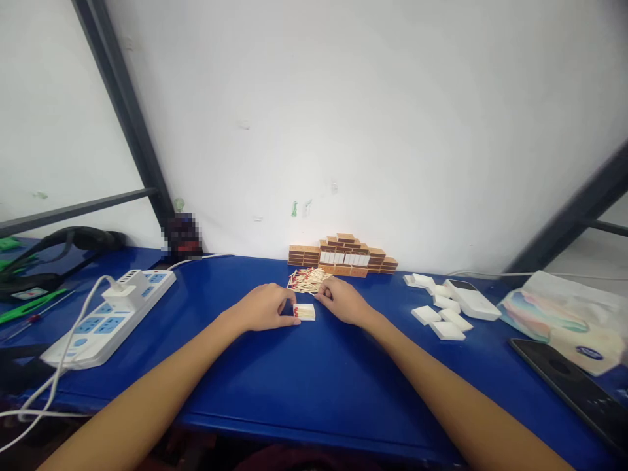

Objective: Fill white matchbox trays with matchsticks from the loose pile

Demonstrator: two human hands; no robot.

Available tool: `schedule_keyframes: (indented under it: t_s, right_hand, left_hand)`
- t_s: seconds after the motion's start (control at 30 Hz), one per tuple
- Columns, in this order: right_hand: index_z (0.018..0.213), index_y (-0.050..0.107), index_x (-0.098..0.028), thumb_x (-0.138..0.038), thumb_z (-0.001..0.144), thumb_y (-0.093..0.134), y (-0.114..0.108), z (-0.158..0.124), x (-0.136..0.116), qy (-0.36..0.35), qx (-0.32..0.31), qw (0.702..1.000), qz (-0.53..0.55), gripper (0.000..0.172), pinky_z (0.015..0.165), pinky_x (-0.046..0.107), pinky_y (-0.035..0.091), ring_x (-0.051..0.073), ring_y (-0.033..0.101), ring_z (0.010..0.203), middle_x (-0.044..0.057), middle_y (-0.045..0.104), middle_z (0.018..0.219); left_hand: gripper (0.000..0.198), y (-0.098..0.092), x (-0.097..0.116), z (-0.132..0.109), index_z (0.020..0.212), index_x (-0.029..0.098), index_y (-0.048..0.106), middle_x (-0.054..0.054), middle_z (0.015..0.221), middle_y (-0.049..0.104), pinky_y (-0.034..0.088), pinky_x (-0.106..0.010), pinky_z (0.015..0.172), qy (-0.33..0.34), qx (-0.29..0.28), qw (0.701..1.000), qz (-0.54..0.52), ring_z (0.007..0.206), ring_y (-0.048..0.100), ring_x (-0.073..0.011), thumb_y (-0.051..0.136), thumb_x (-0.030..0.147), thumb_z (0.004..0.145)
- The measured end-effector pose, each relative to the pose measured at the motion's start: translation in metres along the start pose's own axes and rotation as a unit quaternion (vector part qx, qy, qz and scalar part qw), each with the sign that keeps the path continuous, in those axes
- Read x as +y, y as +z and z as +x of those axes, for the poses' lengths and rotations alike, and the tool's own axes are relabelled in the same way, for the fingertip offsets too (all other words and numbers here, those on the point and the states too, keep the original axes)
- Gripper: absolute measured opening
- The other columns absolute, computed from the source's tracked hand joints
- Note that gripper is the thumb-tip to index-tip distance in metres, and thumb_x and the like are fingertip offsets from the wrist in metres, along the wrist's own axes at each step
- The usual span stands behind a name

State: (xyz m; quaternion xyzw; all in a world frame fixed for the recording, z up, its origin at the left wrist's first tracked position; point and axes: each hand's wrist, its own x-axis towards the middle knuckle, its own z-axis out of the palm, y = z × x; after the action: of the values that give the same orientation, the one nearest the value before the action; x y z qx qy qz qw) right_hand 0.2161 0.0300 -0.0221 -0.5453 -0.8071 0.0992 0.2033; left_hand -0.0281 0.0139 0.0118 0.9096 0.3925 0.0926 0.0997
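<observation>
A small white matchbox tray [305,313] lies on the blue table with several red-tipped matches in it. My left hand [267,307] grips the tray's left end between thumb and fingers. Behind the tray is a loose pile of matches [303,280]. My right hand [339,299] is at the pile's right edge, its thumb and fingers pinched together; whatever they hold is too small to make out. Beyond the pile, stacked matchboxes [343,255] stand against the wall, brown ones around a row of white ones.
Several white matchbox trays [444,311] lie to the right, beside a white power bank [473,299]. Farther right are a tissue pack [564,320] and a black phone [572,386]. On the left sits a power strip [110,320] with a plugged-in charger and white cables.
</observation>
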Motion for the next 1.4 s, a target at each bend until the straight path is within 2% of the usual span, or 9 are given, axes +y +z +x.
schedule_keyframes:
  t_s: [0.17,0.33,0.47,0.6,0.8,1.07,1.13,1.23,1.4]
  right_hand:
    - [0.088,0.063,-0.018,-0.024,0.099,0.059,-0.011,-0.008,0.001,-0.009,-0.025,0.999,-0.035,0.013,0.071,0.026,0.038,0.018,0.06,0.085,0.007,0.067,0.099]
    - [0.091,0.061,-0.018,-0.021,0.1,0.057,-0.028,-0.017,-0.006,-0.039,-0.014,0.999,-0.01,0.011,0.072,0.026,0.039,0.017,0.058,0.082,0.006,0.064,0.097]
    - [0.089,0.061,-0.018,-0.021,0.099,0.06,-0.025,-0.024,-0.019,-0.103,-0.056,0.992,0.037,0.011,0.072,0.025,0.038,0.016,0.056,0.082,0.004,0.063,0.093]
    - [0.089,0.063,-0.018,-0.021,0.098,0.061,-0.015,-0.021,-0.024,-0.118,-0.07,0.989,0.058,0.01,0.071,0.025,0.038,0.015,0.054,0.08,0.002,0.062,0.09]
    - [0.086,0.064,-0.018,-0.027,0.095,0.064,-0.004,-0.004,-0.02,-0.027,0.008,0.999,0.024,0.013,0.066,0.025,0.034,0.015,0.054,0.076,0.002,0.064,0.084]
    - [0.087,0.065,-0.018,-0.025,0.098,0.062,0.001,-0.001,-0.018,0.019,-0.008,1.0,-0.007,0.013,0.069,0.026,0.035,0.018,0.06,0.084,0.006,0.069,0.094]
    - [0.089,0.064,-0.018,-0.024,0.098,0.063,-0.004,-0.004,-0.019,0.005,0.001,1.0,-0.002,0.011,0.07,0.026,0.036,0.018,0.06,0.086,0.006,0.068,0.095]
    - [0.089,0.063,-0.018,-0.021,0.098,0.064,-0.007,-0.01,-0.023,-0.062,-0.006,0.998,0.025,0.009,0.072,0.025,0.036,0.017,0.057,0.085,0.004,0.065,0.092]
    - [0.086,0.063,-0.018,-0.017,0.095,0.066,0.0,-0.008,-0.03,-0.112,-0.01,0.992,0.061,0.009,0.07,0.024,0.035,0.014,0.053,0.078,0.001,0.061,0.087]
  left_hand:
    - [0.037,-0.001,-0.001,0.0,0.1,0.022,0.071,0.001,0.072,0.07,0.033,-0.028,0.059,-0.002,0.002,1.0,0.005,0.064,0.062,-0.0172,0.07,0.056,0.086]
    - [0.037,-0.001,-0.001,0.0,0.102,0.022,0.071,0.0,0.072,0.07,0.033,-0.027,0.059,-0.004,0.001,1.0,0.002,0.065,0.062,-0.0174,0.071,0.056,0.085]
    - [0.038,-0.001,-0.001,0.001,0.105,0.022,0.071,0.001,0.071,0.069,0.033,-0.026,0.058,-0.001,-0.004,1.0,-0.011,0.064,0.062,-0.0166,0.071,0.055,0.085]
    - [0.039,-0.001,-0.002,0.001,0.105,0.022,0.071,0.001,0.07,0.069,0.031,-0.026,0.056,0.001,-0.006,1.0,-0.011,0.062,0.061,-0.0163,0.071,0.056,0.085]
    - [0.034,-0.004,-0.003,0.001,0.1,0.023,0.071,0.002,0.068,0.068,0.031,-0.027,0.056,-0.01,0.002,1.0,-0.001,0.06,0.06,-0.0158,0.072,0.053,0.085]
    - [0.036,-0.006,-0.004,0.001,0.099,0.023,0.071,0.001,0.072,0.07,0.032,-0.027,0.056,-0.026,0.003,1.0,0.012,0.064,0.063,-0.0177,0.07,0.056,0.085]
    - [0.036,-0.006,-0.005,0.001,0.1,0.024,0.072,0.001,0.072,0.07,0.033,-0.028,0.057,-0.034,0.009,0.999,0.017,0.065,0.063,-0.0185,0.07,0.057,0.084]
    - [0.037,-0.007,-0.008,0.001,0.103,0.024,0.072,0.001,0.073,0.071,0.034,-0.028,0.057,-0.051,0.015,0.998,0.021,0.066,0.064,-0.0188,0.071,0.056,0.083]
    - [0.041,-0.01,-0.011,0.0,0.102,0.024,0.072,0.0,0.075,0.072,0.035,-0.028,0.058,-0.052,0.007,0.999,0.014,0.067,0.065,-0.0185,0.071,0.06,0.082]
